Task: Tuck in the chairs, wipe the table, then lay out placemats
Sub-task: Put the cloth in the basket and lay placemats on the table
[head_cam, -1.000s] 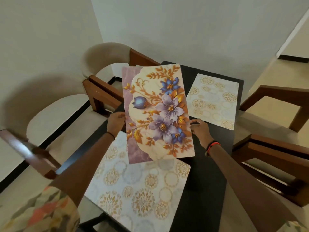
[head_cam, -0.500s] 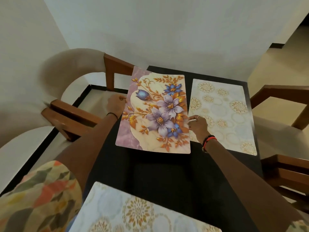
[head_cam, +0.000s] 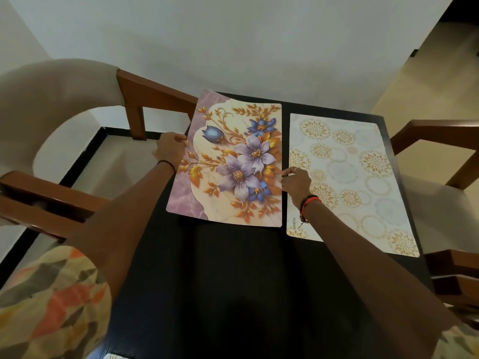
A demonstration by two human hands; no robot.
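Note:
A floral placemat (head_cam: 233,161) with purple and blue flowers lies at the far left of the black table (head_cam: 233,281), its far edge slightly lifted. My left hand (head_cam: 169,150) grips its left edge. My right hand (head_cam: 295,181) pinches its right edge. Beside it on the right lies a cream placemat (head_cam: 357,177) with gold circle patterns, flat on the table; my right wrist crosses its near left corner.
A wooden chair (head_cam: 145,99) with a beige curved back stands at the table's left side. Another wooden chair (head_cam: 440,141) stands on the right. A white wall runs just behind the table's far edge.
The floral placemat came down from mid-air and moved toward the far left of the table, next to the cream mat. My view moved forward, so the nearest cream placemat has left the frame.

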